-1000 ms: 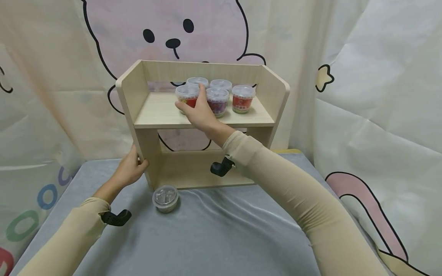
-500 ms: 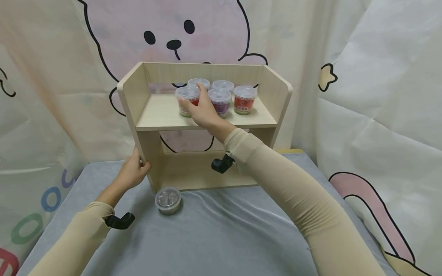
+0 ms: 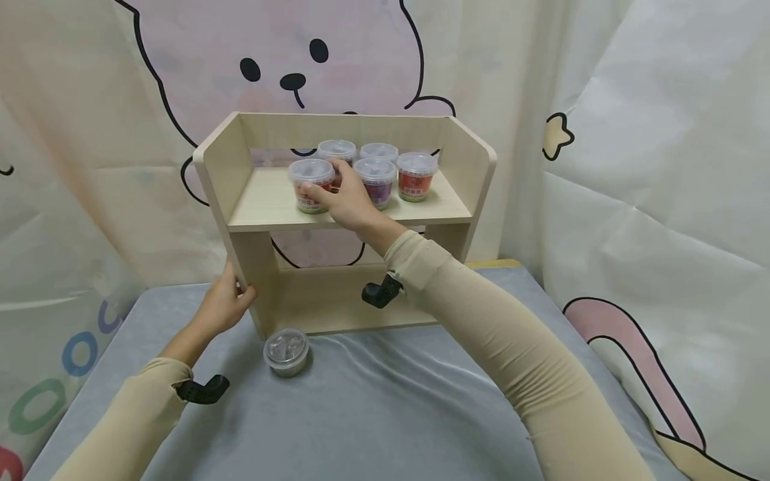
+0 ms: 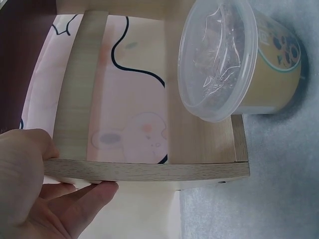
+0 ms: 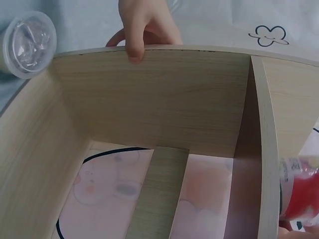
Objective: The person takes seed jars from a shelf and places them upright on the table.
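A two-tier pale wooden shelf (image 3: 361, 217) stands on the cloth-covered table. My left hand (image 3: 221, 304) grips the edge of its left side panel, thumb inside and fingers outside, as the left wrist view (image 4: 75, 199) shows. On the upper tier, my right hand (image 3: 351, 200) holds the front-left lidded plastic cup (image 3: 309, 184), which has a red label; thumb in front, fingers at its right side. Close beside that hand is a purple-labelled cup (image 3: 377, 184). A red-labelled cup (image 3: 415, 177) stands further right, with two more cups (image 3: 337, 149) behind.
A lidded cup (image 3: 286, 352) with a pale body stands on the grey-blue table cloth (image 3: 385, 407), just before the shelf's front left corner. Printed curtains (image 3: 656, 167) hang behind and to both sides.
The held cup has shifted slightly left and toward the front of the upper tier, with my right hand's fingers lower around it. My left hand keeps its hold on the side panel.
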### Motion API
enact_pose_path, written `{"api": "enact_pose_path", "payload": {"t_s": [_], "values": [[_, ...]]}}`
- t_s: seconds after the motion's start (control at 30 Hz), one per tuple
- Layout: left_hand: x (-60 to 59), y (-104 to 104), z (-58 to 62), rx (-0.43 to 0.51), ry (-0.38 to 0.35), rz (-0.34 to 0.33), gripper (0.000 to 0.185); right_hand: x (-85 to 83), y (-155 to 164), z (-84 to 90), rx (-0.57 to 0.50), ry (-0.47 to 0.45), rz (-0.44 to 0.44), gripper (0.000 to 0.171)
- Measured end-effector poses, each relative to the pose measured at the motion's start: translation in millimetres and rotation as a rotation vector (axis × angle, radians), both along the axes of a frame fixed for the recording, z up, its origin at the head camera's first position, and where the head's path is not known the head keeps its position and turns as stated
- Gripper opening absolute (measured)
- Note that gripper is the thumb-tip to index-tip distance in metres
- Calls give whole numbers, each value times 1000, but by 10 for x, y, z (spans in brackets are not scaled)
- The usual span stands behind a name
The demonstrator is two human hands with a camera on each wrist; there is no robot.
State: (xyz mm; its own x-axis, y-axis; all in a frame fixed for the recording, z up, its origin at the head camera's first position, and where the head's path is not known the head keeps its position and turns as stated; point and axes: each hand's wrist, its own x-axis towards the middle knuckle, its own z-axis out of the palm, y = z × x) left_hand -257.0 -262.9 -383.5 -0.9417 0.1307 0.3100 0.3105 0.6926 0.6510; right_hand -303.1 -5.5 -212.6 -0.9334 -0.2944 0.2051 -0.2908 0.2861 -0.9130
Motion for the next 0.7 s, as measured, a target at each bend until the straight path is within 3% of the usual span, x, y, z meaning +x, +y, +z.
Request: {"api": "enact_pose_path", "payload": {"t_s": [0.2,0.43,0.7], "values": [[21,6,3,2,-19,7,72,37,68,-21,-33,-3,30,70],[24,-26,-40,1,38,7,66,153,166,-4,-50,-15,78,67],[2,-15,-37,17,48,-8,60,314,260,4,-102,-27,161,64]]}}
